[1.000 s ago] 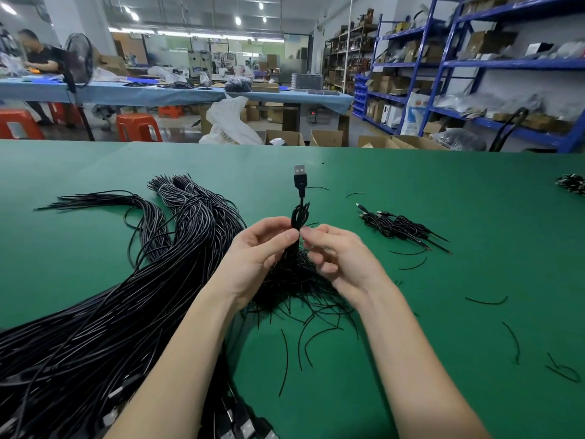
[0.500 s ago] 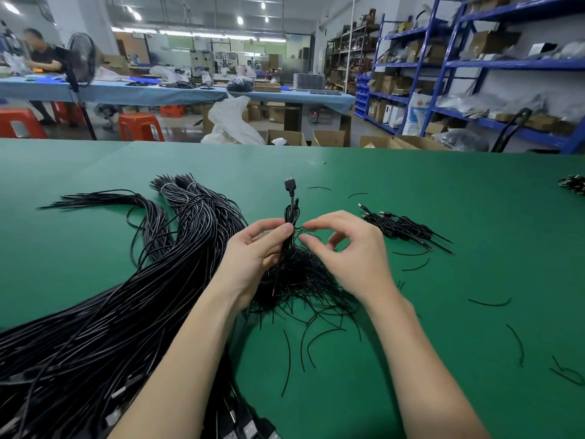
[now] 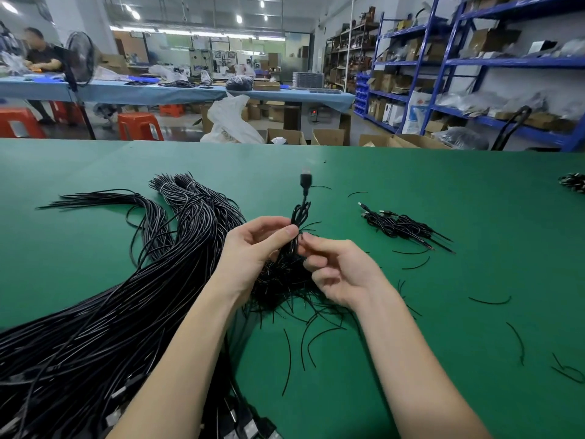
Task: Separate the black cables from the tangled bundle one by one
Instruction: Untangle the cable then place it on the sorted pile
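Observation:
A big bundle of long black cables lies across the left of the green table. My left hand grips a small coiled black cable upright above the table; its USB plug points up and looks blurred. My right hand is close beside it, thumb and forefinger pinching a thin black strand at the coil. Under both hands sits a heap of short black tie pieces.
A small pile of separated coiled cables lies to the right. Loose black tie scraps are scattered over the right side. Another dark clump sits at the far right edge. Beyond the table are shelves, boxes and a seated person.
The coiled cable has tilted and its plug has swung a little. My right hand has turned palm-up and dropped lower, still at the coil. My left hand keeps its grip.

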`<action>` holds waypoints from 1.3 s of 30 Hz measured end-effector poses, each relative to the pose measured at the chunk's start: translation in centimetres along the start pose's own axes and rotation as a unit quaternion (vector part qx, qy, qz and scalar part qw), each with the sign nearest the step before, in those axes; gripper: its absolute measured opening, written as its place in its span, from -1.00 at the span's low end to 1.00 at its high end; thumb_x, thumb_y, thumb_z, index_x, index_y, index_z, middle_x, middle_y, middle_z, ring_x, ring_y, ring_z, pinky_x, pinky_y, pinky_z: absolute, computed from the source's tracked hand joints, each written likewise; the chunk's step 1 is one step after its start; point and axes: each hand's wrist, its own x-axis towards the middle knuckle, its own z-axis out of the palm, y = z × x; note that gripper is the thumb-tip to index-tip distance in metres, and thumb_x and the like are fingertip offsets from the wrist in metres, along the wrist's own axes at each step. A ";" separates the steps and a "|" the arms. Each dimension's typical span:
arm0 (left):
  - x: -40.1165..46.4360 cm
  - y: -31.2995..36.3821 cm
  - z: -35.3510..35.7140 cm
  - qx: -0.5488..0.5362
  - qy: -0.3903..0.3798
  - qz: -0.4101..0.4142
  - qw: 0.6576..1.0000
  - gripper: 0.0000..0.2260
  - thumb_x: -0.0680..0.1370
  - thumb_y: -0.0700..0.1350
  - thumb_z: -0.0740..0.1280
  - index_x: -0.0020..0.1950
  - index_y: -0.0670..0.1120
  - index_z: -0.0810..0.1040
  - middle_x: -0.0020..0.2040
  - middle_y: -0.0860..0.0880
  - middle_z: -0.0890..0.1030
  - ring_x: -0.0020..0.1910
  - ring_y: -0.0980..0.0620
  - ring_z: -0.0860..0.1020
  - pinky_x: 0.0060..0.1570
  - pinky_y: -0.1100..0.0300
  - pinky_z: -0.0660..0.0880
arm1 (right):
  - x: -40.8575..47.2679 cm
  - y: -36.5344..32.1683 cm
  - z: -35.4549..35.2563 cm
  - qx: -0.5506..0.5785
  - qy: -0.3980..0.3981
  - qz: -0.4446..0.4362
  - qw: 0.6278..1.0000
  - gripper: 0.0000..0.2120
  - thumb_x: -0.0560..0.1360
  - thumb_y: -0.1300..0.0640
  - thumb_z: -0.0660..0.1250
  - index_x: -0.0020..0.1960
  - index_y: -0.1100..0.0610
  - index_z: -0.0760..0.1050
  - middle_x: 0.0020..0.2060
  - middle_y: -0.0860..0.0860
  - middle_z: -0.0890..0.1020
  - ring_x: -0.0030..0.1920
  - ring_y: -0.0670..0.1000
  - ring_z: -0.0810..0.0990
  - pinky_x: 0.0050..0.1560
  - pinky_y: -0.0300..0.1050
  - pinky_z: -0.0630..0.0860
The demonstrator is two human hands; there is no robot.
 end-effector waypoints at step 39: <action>-0.2 0.6 -0.5 -0.038 -0.058 -0.144 0.987 -0.92 0.36 -0.04 0.48 -0.18 0.06 0.65 -0.17 0.07 0.68 -0.30 0.17 0.60 -0.18 0.16 0.38 | -1.6 -1.9 -1.9 -0.517 0.039 -0.325 0.791 -0.85 0.43 -0.02 0.56 -0.05 -0.25 0.71 -0.14 -0.25 0.73 -0.29 -0.04 0.64 -0.09 -0.26 0.56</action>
